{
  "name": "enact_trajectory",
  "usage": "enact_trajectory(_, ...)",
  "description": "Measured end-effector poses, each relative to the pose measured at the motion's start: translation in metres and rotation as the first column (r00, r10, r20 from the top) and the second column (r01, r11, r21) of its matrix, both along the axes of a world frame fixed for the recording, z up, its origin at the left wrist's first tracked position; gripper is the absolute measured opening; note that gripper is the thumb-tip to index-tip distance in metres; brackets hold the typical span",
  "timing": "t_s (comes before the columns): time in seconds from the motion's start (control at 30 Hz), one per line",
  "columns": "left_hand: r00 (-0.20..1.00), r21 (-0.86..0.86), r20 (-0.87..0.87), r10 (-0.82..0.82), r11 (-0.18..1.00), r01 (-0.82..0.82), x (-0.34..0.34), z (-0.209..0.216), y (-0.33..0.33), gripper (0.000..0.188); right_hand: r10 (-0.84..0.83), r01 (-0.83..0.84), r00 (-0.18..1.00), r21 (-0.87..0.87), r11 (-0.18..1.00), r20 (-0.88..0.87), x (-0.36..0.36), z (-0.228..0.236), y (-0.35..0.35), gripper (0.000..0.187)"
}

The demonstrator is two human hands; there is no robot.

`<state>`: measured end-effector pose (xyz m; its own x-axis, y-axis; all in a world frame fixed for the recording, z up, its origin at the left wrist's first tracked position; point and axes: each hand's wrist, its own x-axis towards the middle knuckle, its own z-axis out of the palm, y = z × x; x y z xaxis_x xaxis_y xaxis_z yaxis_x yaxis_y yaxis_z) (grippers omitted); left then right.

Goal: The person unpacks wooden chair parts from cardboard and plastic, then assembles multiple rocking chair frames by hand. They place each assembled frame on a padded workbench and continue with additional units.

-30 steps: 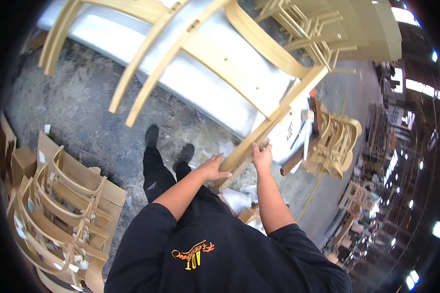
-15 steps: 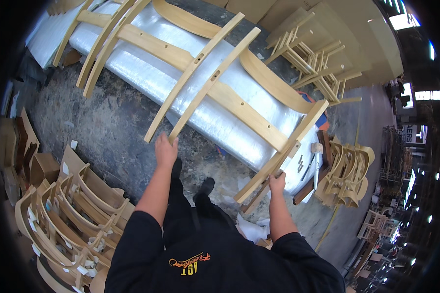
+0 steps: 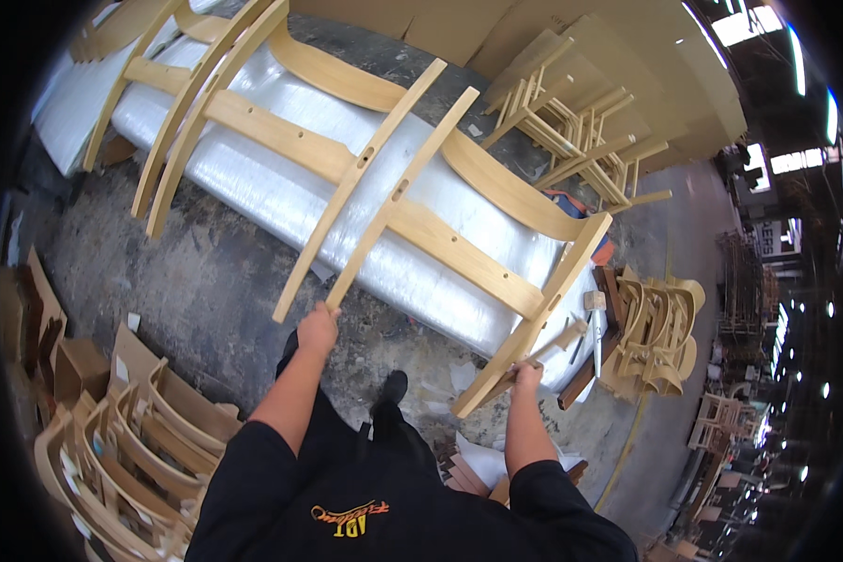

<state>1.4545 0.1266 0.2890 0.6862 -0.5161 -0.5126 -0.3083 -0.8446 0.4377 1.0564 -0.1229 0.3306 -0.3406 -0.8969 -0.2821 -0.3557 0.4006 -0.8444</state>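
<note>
A pale wooden chair back frame [image 3: 464, 251] lies across a bench wrapped in clear plastic film [image 3: 253, 169]. It has two long posts, a curved rail and a flatter rail with small holes. Closed around the near end of its left post is my left hand [image 3: 317, 330]. Beside the near part of the right post, my right hand [image 3: 527, 377] is closed on a narrow wooden piece [image 3: 560, 341], which slants up and to the right. Whether that hand also touches the post is hidden. A second similar frame [image 3: 281, 134] rests just to the left.
A mallet [image 3: 597, 318] lies at the bench's right end, near dark wooden strips [image 3: 585, 375]. Curved wooden parts are stacked at lower left [image 3: 131, 440] and right [image 3: 660, 328]. Chair frames [image 3: 581, 136] stand behind, before cardboard sheets [image 3: 646, 75].
Both hands and the bench sit lower in view. The narrow wooden piece in my right hand has swung, and its far end now points up and right. My left hand still holds the post end.
</note>
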Motion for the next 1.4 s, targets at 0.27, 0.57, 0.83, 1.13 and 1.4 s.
enact_trajectory(0.27,0.959,-0.025,-0.249,-0.137,0.991,0.135,0.027,-0.012,0.015,0.055,0.255,-0.331,0.784,-0.035,0.943,-0.566,0.084,0.100,0.056,0.049)
enact_trajectory(0.57,0.796,-0.416,-0.576,-0.189,0.905,-0.086,0.049,-0.059,0.029,0.076,0.557,-0.581,0.734,0.066,0.811,-0.389,0.354,0.053,0.128,0.051)
enact_trajectory(0.83,0.696,-0.418,-0.697,-0.172,0.886,-0.199,0.058,-0.060,0.033,0.084,0.511,-0.567,0.736,0.010,0.824,-0.444,0.399,0.023,0.149,0.051)
enact_trajectory(1.13,0.640,-0.415,-0.742,-0.202,0.887,-0.202,0.062,-0.064,0.032,0.082,0.512,-0.616,0.585,0.065,0.785,-0.629,0.408,0.000,0.146,0.051)
enact_trajectory(1.4,0.653,-0.528,-0.607,-0.453,0.844,0.094,0.075,-0.058,0.055,0.136,0.620,-0.495,0.523,0.383,0.780,-0.584,0.425,0.002,0.136,0.067)
